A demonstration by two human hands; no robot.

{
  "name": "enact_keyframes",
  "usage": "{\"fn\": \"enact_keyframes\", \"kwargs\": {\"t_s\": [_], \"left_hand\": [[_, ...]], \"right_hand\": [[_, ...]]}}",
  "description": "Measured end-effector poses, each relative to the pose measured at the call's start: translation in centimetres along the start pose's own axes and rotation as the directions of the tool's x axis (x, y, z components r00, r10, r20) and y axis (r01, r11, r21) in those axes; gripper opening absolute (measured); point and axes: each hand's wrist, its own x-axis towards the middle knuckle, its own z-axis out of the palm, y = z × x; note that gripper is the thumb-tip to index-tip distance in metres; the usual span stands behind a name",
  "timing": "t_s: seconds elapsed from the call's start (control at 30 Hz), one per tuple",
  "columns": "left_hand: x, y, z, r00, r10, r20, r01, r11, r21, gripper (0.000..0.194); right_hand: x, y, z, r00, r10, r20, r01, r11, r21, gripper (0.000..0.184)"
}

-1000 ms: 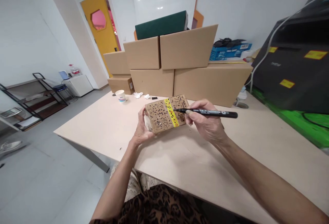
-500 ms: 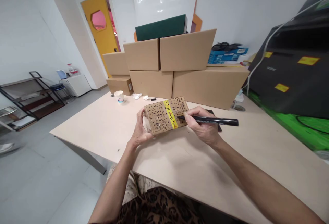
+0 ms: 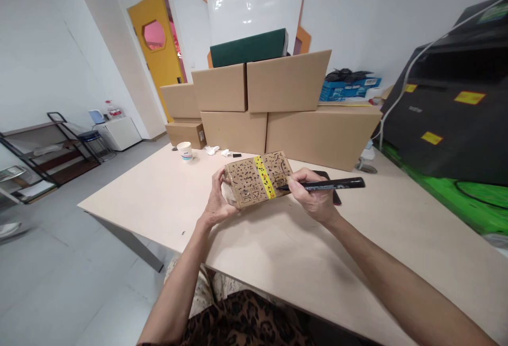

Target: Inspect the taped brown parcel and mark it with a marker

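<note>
My left hand (image 3: 217, 198) grips the left end of a small cardboard box (image 3: 243, 178), thumb below and fingers along its side. The box is tilted toward me above the table (image 3: 146, 190). Its face is covered in black pen marks and crossed by a strip of yellow tape (image 3: 264, 176). Between the thumb and fingers of my right hand (image 3: 313, 198) is a black marker (image 3: 337, 183), its tip at the box face just right of the tape. A dark flat object, perhaps a phone (image 3: 336, 198), lies partly hidden behind my right hand.
Large cardboard boxes (image 3: 234, 131) are stacked along the table's back, with a dark green box (image 3: 250, 48) on top. A paper cup (image 3: 184, 151), crumpled tissues (image 3: 212, 150) and a small black cap (image 3: 237, 155) lie before them. A large black machine (image 3: 444, 113) stands at right.
The marker's tip has shifted slightly downward on the box face, and its rear end has risen a little. My left hand keeps its hold on the box.
</note>
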Motion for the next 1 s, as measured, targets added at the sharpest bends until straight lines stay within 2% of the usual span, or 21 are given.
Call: {"fn": "enact_keyframes", "kwargs": {"t_s": [0.13,0.27,0.43,0.6,0.73,0.8,0.9,1.0], "left_hand": [[0.1,0.0,0.0,1.000,-0.003,-0.009,0.003,1.000,0.003,0.128],[0.1,0.1,0.1,1.000,-0.001,-0.009,0.001,1.000,0.013,0.131],[0.1,0.0,0.0,1.000,0.028,-0.004,-0.028,1.000,-0.003,0.125],[0.0,-0.4,-0.1,1.000,0.017,-0.006,-0.017,1.000,0.014,0.129],[-0.1,-0.6,0.0,1.000,0.027,-0.003,-0.027,1.000,0.012,0.129],[-0.1,-0.7,0.0,1.000,0.023,0.000,-0.023,1.000,0.009,0.129],[0.0,-0.8,-0.1,1.000,0.023,-0.003,-0.023,1.000,0.011,0.129],[0.0,-0.7,-0.1,1.000,0.023,-0.004,-0.023,0.999,0.025,0.130]], "right_hand": [[-0.2,0.1,-0.2,0.996,0.039,0.076,-0.033,0.996,-0.082,0.019],[-0.2,0.4,-0.4,0.996,0.083,0.044,-0.084,0.996,0.012,0.021],[-0.1,0.5,-0.7,0.989,0.040,0.141,-0.036,0.999,-0.032,0.016],[-0.1,0.7,-0.7,0.997,0.054,0.049,-0.057,0.996,0.064,0.021],[-0.2,0.7,-0.8,0.988,0.054,0.146,-0.049,0.998,-0.037,0.019],[-0.1,0.6,-0.7,0.992,0.063,0.114,-0.062,0.998,-0.012,0.021],[0.0,0.4,-0.3,0.995,0.101,-0.007,-0.100,0.991,0.090,0.026],[0.1,0.3,0.2,0.993,0.120,-0.011,-0.120,0.992,0.036,0.029]]}}
